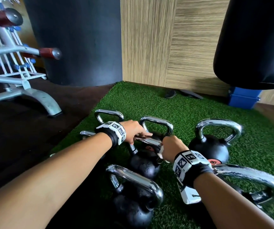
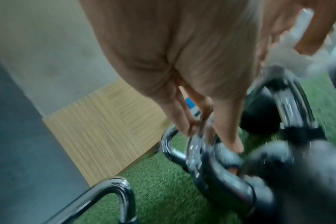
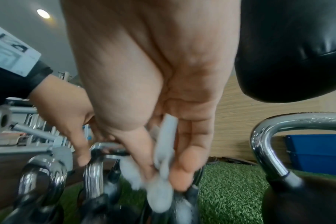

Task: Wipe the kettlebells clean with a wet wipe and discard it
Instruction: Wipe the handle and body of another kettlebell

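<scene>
Wiping underway — right hand [image 1: 172,148] is rubbing wet wipe [image 3: 163,153] on center kettlebell's [image 1: 145,162] handle [image 1: 149,140], left hand [image 1: 133,132] gripping it at 10 o'clock; next — bell body.

Black kettlebells [image 1: 211,148] with chrome handles stand upright, clustered on the green turf [image 1: 149,103]. A crumpled white wet wipe [image 3: 163,151] lies against the right end of the central kettlebell's handle [image 1: 149,140], near the turf's left edge.
</scene>
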